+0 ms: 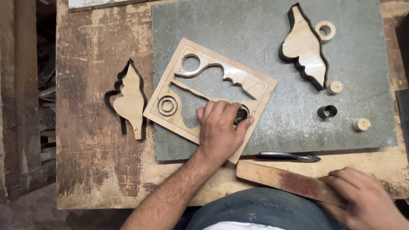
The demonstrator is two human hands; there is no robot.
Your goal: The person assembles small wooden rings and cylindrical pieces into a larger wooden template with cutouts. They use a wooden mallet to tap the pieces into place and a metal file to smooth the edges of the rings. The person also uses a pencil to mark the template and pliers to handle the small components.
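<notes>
My left hand presses a steel ring into the wooden template, fingers closed; right hand grips a mallet. Keep the ring seated squarely.

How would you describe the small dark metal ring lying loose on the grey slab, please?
Start at the grey slab covering the right of the wooden bench. Near its lower right, below the large leaf-shaped wooden piece, lies the small dark metal ring. Unlike the pale wooden discs on either side, it is black, hollow and open.

Smooth pale plywood template on matt grey stone slab
</notes>
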